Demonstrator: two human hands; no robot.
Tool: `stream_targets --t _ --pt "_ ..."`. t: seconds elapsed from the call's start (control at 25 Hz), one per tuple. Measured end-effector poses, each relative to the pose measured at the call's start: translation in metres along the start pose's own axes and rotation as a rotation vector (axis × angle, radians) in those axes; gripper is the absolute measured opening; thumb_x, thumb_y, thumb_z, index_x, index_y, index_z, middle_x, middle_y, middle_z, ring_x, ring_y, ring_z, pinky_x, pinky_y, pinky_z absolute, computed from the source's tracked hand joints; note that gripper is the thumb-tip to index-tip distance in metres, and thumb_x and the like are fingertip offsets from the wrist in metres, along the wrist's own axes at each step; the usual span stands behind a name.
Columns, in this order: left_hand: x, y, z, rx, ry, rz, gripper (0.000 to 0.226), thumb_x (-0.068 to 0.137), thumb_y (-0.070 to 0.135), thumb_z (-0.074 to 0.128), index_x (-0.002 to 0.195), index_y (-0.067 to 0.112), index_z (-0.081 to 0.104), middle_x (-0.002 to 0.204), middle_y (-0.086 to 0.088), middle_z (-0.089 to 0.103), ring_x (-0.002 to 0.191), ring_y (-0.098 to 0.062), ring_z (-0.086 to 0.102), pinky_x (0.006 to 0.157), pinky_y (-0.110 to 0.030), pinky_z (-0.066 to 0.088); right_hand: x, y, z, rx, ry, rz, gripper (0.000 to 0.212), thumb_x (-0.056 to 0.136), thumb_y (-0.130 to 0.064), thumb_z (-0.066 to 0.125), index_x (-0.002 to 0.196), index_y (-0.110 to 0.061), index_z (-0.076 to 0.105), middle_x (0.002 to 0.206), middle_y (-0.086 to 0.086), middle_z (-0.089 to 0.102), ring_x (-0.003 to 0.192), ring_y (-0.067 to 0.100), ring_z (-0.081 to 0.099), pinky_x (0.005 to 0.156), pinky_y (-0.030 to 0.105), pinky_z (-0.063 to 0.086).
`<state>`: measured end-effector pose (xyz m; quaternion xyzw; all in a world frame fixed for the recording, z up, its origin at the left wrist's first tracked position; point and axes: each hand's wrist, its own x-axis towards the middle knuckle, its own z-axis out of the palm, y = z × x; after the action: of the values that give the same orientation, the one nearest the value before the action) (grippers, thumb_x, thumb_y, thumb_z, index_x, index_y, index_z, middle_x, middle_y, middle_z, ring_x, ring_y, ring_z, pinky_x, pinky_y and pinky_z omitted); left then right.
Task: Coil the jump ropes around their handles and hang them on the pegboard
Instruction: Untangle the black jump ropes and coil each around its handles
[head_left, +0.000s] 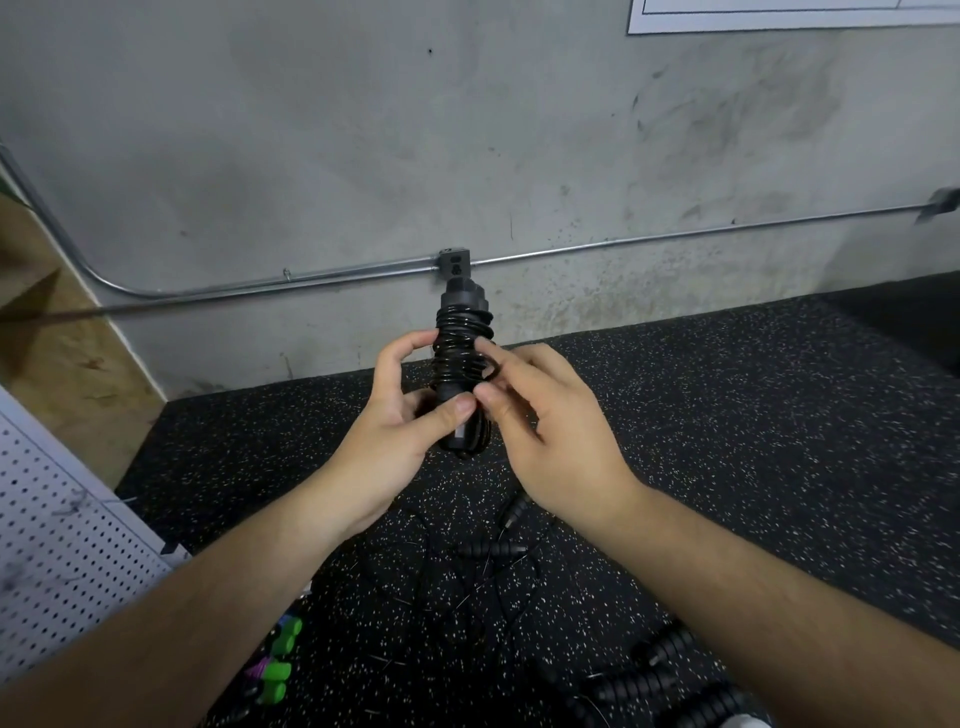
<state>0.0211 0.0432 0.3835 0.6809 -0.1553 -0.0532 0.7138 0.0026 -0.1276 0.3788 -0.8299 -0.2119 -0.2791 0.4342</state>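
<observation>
You are holding one black jump rope bundle (462, 358) out in front of you, above the black speckled rubber floor (753, 415). It is made of ribbed black handles with thin glossy cord wound round them in many turns, and two handle tips seem to be showing side by side at the top. Its long axis is standing nearly upright, the top end pointing toward the grey concrete wall (363, 130) and the other end pointing down at the floor.

Your left hand (405, 426) is closing its grip round the bundle's lower half, with the thumb lying across the front. Your right hand (550, 436) is pinching a small loop of cord (492, 370) between thumb and forefinger, just right of the coils.

Two loose black ribbed handles (491, 548) are lying on the floor below your wrists among slack cord. More are clustering at lower right; you cannot count those. Green and purple handles (278, 660) are lying just beside one white perforated pegboard (57, 561) on your left.
</observation>
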Motion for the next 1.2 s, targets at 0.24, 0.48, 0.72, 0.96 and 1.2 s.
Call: stream_targets --t 0.24,0.48,0.72,0.96,1.2 --pt "0.002 0.003 -0.008 -0.040 -0.024 -0.042 0.066 0.086 0.009 0.066 0.137 0.044 0.045 0.101 -0.003 0.076 0.092 -0.016 0.068 0.083 -0.029 0.056 0.010 0.003 -0.015 0.028 -0.269 -0.221 0.039 0.097 0.002 0.057 0.136 -0.005 0.061 0.128 0.005 0.055 0.107 -0.001 0.056 0.095 0.015 0.048" --pt "0.001 -0.004 -0.007 -0.004 -0.155 -0.075 0.073 0.082 0.003 0.071 0.140 0.039 0.046 0.129 -0.009 0.066 0.116 -0.023 0.064 0.097 -0.036 0.052 0.017 -0.011 -0.029 0.279 -0.317 0.120 0.039 0.086 -0.005 0.076 0.120 -0.023 0.071 0.105 -0.006 0.069 0.085 0.011 0.063 0.085 0.030 0.055" --pt "0.008 0.004 -0.007 -0.283 -0.124 -0.141 0.064 0.083 0.014 0.067 0.140 0.037 0.047 0.132 -0.013 0.067 0.117 -0.035 0.063 0.100 -0.053 0.048 0.018 -0.009 -0.042 0.380 -0.069 0.147 0.031 0.082 -0.003 0.079 0.106 -0.021 0.077 0.095 -0.004 0.074 0.092 0.011 0.069 0.091 0.029 0.056" --pt "0.009 0.003 -0.005 -0.367 -0.142 -0.152 0.070 0.079 0.020 0.072 0.142 0.039 0.047 0.133 -0.020 0.064 0.111 -0.050 0.062 0.096 -0.056 0.049 0.005 0.017 -0.047 -0.157 -0.069 -0.018 0.019 0.094 -0.005 0.069 0.110 -0.010 0.077 0.095 -0.006 0.065 0.070 -0.011 0.058 0.066 0.004 0.043" --pt "0.011 0.005 -0.003 -0.401 -0.120 -0.139 0.068 0.083 0.019 0.067 0.145 0.035 0.045 0.134 -0.021 0.063 0.112 -0.043 0.065 0.092 -0.054 0.053 -0.009 0.019 -0.035 -0.389 -0.136 -0.128 0.023 0.101 -0.016 0.055 0.105 -0.010 0.077 0.092 -0.001 0.064 0.076 0.012 0.072 0.055 0.036 0.058"
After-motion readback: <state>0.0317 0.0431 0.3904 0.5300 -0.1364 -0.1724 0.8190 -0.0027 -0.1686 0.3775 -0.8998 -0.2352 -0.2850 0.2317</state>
